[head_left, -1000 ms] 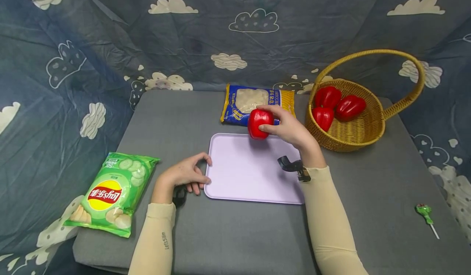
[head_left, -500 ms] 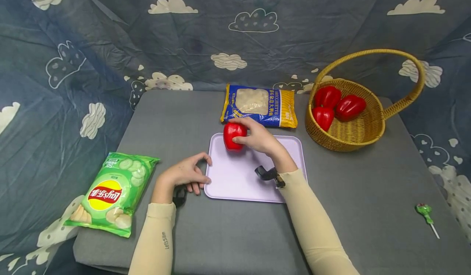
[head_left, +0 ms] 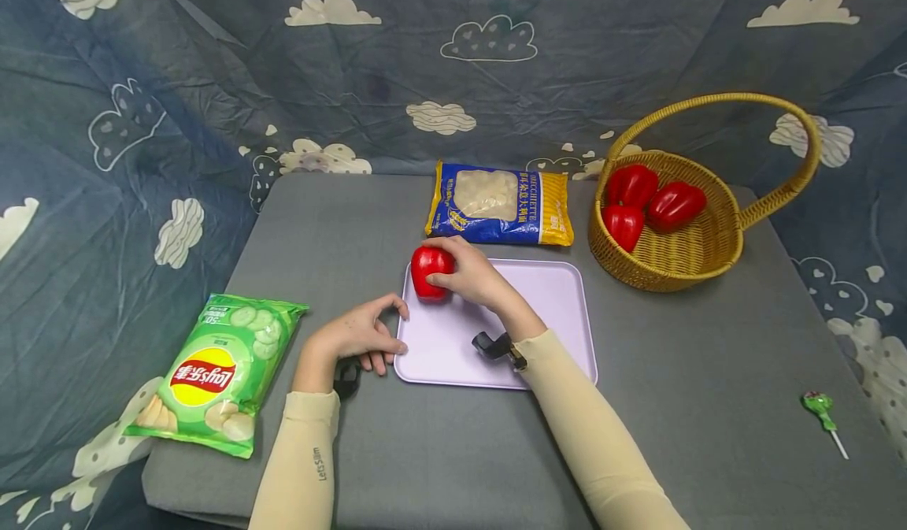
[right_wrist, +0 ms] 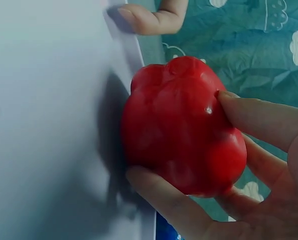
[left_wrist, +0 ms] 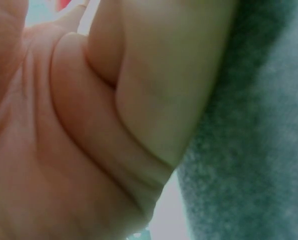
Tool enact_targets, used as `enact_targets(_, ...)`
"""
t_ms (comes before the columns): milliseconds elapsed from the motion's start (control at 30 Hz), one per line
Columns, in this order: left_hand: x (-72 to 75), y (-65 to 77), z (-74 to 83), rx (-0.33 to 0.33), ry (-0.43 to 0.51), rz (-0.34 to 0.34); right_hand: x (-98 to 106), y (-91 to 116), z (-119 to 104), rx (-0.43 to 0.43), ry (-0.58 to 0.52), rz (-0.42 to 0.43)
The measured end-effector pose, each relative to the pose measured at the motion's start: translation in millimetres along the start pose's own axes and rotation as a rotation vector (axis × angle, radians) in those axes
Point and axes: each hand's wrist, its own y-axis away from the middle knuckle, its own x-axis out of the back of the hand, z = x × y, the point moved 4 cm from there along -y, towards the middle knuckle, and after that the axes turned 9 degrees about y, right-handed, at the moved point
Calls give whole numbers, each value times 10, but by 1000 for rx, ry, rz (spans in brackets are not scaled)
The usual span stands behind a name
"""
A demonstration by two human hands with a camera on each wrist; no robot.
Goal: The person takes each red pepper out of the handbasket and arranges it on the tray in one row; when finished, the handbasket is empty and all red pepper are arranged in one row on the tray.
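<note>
My right hand [head_left: 471,276] grips a glossy red bell pepper [head_left: 429,272], thumb on one side and fingers on the other. The pepper is over the far left corner of a pale lilac tray [head_left: 524,317]. In the right wrist view the bell pepper [right_wrist: 181,132] fills the middle, close over the tray's surface and casting a shadow on it. At the tray's left edge my left hand [head_left: 357,331] touches the rim with thumb and forefinger spread apart. Its other fingers hang beside the tray. Mostly palm [left_wrist: 83,130] shows in the left wrist view.
A wicker basket [head_left: 726,258] with a tall handle holds 3 red bell peppers at the back right. A blue and yellow pasta bag [head_left: 489,199] lies behind the tray. A green chip bag [head_left: 212,372] is on the left, a green lollipop [head_left: 820,410] far right.
My right hand has carried the bell pepper leftward and nearer, from in front of the pasta bag to the tray's far left corner. My left hand stays at the rim.
</note>
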Motion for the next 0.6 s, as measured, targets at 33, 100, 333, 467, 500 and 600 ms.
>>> enact_targets(33, 2, 1, -1, 0, 1, 0, -9, -3, -10, 2, 2, 3)
enact_targets(100, -1, 3, 1, 3, 5, -1, -31, -7, -29, 6, 6, 14)
enact_targets(333, -8, 2, 4, 11, 16, 6, -116, -11, -88, 8, 28, 44)
enact_targets(467, -11, 3, 4, 11, 15, 10, -152, -9, -99, -1, 22, 55)
enact_targets(500, -11, 2, 2, 11, 15, 10, -158, -10, -99, -3, 20, 58)
enact_targets(600, -10, 1, -2, 10, 13, 11, -172, -10, -99, -4, 24, 65)
